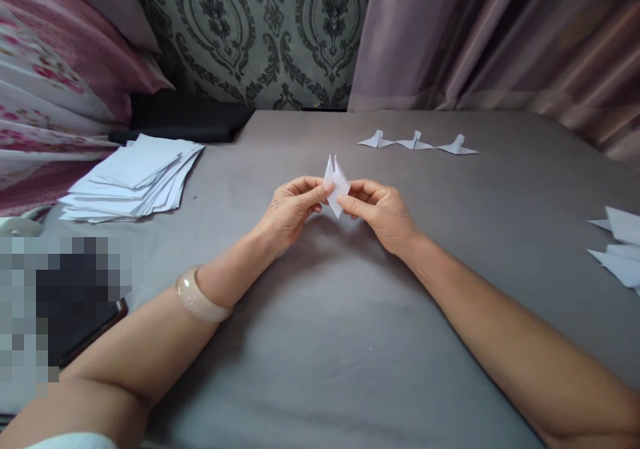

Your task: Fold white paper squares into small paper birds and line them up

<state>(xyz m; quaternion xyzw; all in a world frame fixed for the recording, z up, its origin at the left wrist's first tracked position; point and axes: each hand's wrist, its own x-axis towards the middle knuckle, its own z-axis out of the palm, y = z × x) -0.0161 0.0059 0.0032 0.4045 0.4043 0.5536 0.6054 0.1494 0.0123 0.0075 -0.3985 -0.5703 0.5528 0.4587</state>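
Observation:
A small folded white paper piece (pixel 339 181), diamond-like with two narrow points at its top, is held up over the grey cloth surface. My left hand (pixel 295 208) pinches its left edge between thumb and fingers. On the other side my right hand (pixel 377 210) grips the lower right edge, thumb on the front face. The fingers behind the paper are partly hidden. A pale bangle (pixel 200 297) circles my left forearm.
Three folded paper birds (pixel 415 141) stand in a row at the back right. A stack of white paper sheets (pixel 135 176) lies at the left, beside a black folded item (pixel 187 117). More folded paper (pixel 620 262) sits at the right edge. A blurred-out dark device (pixel 95 329) lies lower left.

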